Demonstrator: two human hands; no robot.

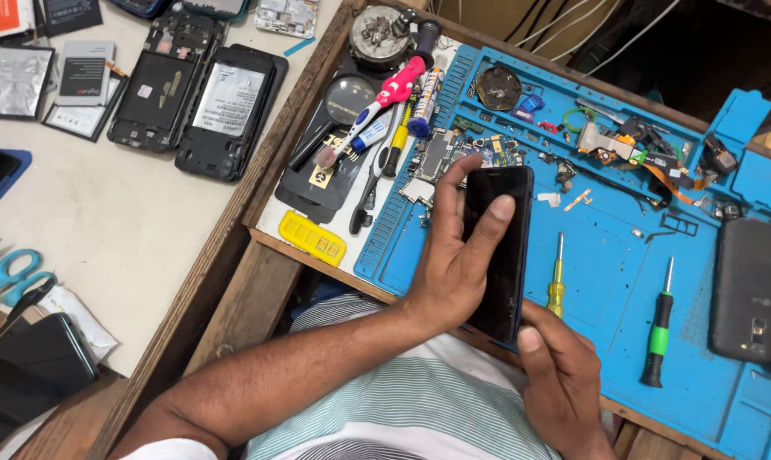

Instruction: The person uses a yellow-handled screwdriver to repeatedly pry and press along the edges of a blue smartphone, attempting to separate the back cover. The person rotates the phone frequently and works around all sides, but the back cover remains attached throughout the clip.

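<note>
Over the blue silicone repair mat (607, 281), my left hand (453, 264) and right hand (560, 383) both clasp the slim black glass-fronted smartphone (498, 255); I should keep it steady and level

1. We see the left hand (453, 264) wrapped over a black glossy slab phone (506, 255), index fingertip on its dark screen.
2. The right hand (560, 383) grips the phone's near end, thumb on its corner.
3. Beneath both hands lies a blue silicone repair mat (607, 281).
4. Just right of the phone lies a yellow-handled screwdriver (557, 281); a green-handled screwdriver (658, 328) lies farther right.
</note>
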